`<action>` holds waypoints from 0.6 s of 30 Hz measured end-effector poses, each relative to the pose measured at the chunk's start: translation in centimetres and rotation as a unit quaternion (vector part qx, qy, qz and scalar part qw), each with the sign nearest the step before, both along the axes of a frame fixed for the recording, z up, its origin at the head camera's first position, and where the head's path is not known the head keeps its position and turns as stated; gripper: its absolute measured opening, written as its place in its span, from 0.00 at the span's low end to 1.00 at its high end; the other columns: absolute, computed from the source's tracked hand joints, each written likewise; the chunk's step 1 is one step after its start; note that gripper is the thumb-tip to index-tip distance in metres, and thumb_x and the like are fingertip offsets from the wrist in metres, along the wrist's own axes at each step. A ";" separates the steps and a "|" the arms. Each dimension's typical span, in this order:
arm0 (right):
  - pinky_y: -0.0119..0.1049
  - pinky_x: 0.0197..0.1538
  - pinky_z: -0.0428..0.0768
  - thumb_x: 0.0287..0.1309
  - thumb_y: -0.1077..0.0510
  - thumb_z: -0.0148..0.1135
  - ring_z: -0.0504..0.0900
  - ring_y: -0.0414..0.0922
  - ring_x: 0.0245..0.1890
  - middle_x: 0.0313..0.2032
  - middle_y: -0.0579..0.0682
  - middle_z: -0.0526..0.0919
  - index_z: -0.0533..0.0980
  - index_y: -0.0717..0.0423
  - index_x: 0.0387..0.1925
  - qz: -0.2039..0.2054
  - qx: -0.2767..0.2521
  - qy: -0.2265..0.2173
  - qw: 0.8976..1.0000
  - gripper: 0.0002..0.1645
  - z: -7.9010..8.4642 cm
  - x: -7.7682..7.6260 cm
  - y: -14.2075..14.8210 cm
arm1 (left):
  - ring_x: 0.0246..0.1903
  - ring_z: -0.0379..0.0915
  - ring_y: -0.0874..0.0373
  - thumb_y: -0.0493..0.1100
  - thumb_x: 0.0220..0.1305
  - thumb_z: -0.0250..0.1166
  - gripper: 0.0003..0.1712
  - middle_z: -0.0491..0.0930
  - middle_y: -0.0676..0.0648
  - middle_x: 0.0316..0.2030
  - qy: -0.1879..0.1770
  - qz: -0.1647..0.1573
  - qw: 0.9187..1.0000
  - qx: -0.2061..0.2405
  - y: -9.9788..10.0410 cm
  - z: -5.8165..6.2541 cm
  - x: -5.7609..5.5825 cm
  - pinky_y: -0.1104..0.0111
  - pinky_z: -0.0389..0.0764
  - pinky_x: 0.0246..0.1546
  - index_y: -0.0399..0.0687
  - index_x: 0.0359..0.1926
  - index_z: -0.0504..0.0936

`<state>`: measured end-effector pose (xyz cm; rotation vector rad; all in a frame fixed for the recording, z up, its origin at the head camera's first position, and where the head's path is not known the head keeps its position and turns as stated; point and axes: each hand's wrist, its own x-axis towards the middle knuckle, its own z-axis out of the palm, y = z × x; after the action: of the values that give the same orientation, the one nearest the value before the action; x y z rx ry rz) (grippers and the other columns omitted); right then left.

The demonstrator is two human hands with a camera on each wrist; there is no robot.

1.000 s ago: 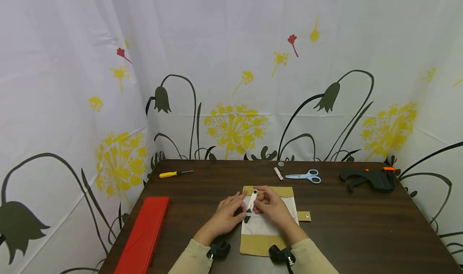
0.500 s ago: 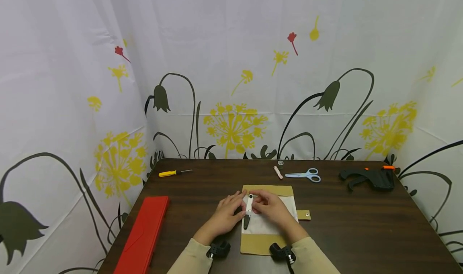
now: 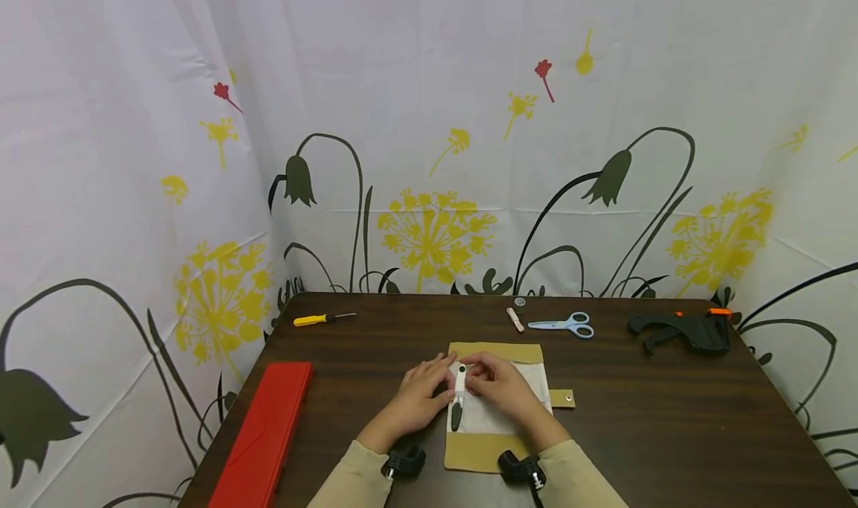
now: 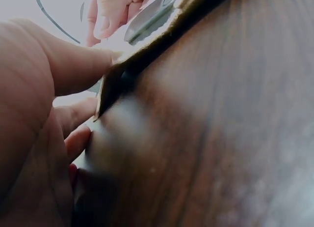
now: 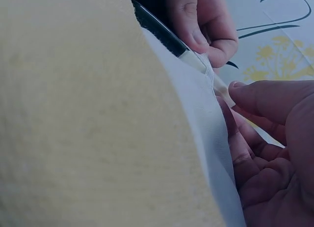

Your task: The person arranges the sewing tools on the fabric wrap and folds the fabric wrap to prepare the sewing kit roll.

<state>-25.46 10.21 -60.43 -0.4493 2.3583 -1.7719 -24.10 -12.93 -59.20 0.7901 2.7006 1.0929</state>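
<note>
At the middle of a dark wooden table (image 3: 382,344), a person's two hands worked over a tan-and-white fabric wrap (image 3: 479,453) that lay unfolded, its short snap tab (image 3: 561,398) pointing right. Along the wrap's left edge lay a slim tool (image 3: 460,383), its white end away from the person and its black end nearer. On the right wrist view, a pale strip of cloth (image 5: 210,74) seemed to cross the tool between the two hands. The left hand (image 3: 421,395) pinched the wrap's edge beside the tool, its thumb on top of the cloth. The right hand (image 3: 499,385) held the white end between thumb and fingertips. This looked like the step of seating the tool under that strip, and it seemed well along, since parts showed on both sides of it. The next move appeared to call for keeping the cloth flat with the left hand, settling the tool straight, then letting go gently so that it would not slip out. Farther back, apart from the wrap, lay a yellow-handled screwdriver (image 3: 312,320), light-blue scissors (image 3: 561,326) and a black clamp (image 3: 690,332); a red case (image 3: 263,433) lay at the left.
</note>
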 end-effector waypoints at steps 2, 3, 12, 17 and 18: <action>0.29 0.40 0.83 0.72 0.63 0.69 0.86 0.39 0.35 0.41 0.56 0.89 0.83 0.58 0.62 -0.001 -0.005 -0.004 1.000 0.19 -0.1 0.0 0.0 | 0.84 0.56 0.38 0.43 0.80 0.64 0.05 0.66 0.44 0.83 -0.003 0.004 1.000 0.009 -0.1 -0.1 0.0 0.32 0.52 0.79 0.56 0.51 0.77; 0.29 0.41 0.84 0.72 0.63 0.69 0.86 0.39 0.35 0.42 0.56 0.89 0.83 0.58 0.62 -0.003 -0.007 -0.006 1.000 0.19 -0.1 0.0 0.0 | 0.84 0.57 0.38 0.43 0.80 0.64 0.09 0.65 0.44 0.83 -0.006 0.007 1.000 0.011 -0.1 -0.1 0.0 0.32 0.52 0.79 0.54 0.56 0.77; 0.30 0.44 0.87 0.75 0.60 0.67 0.88 0.42 0.39 0.53 0.63 0.84 0.82 0.61 0.64 -0.007 -0.036 -0.025 0.999 0.20 -0.1 0.0 0.4 | 0.84 0.54 0.36 0.46 0.77 0.66 0.37 0.56 0.41 0.87 -0.007 -0.010 0.999 -0.031 -0.5 0.3 0.2 0.32 0.50 0.80 0.41 0.81 0.69; 0.35 0.49 0.90 0.78 0.60 0.64 0.90 0.44 0.46 0.63 0.68 0.82 0.76 0.65 0.70 0.020 -0.146 -0.095 0.985 0.25 0.0 -0.3 1.5 | 0.85 0.54 0.36 0.47 0.74 0.66 0.39 0.56 0.41 0.87 0.007 -0.014 0.999 -0.037 -0.4 0.1 0.2 0.33 0.51 0.80 0.38 0.81 0.68; 0.36 0.50 0.90 0.78 0.60 0.63 0.89 0.44 0.48 0.65 0.68 0.80 0.75 0.65 0.71 0.023 -0.172 -0.110 0.979 0.26 0.0 -0.4 1.8 | 0.85 0.54 0.37 0.48 0.74 0.66 0.40 0.56 0.41 0.87 0.006 -0.013 0.999 -0.039 -0.5 0.1 0.2 0.33 0.51 0.80 0.39 0.81 0.68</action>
<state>-25.85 12.01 -60.45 -0.3270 1.8865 -2.0934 -23.86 -13.39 -59.06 0.8175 2.7160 0.9755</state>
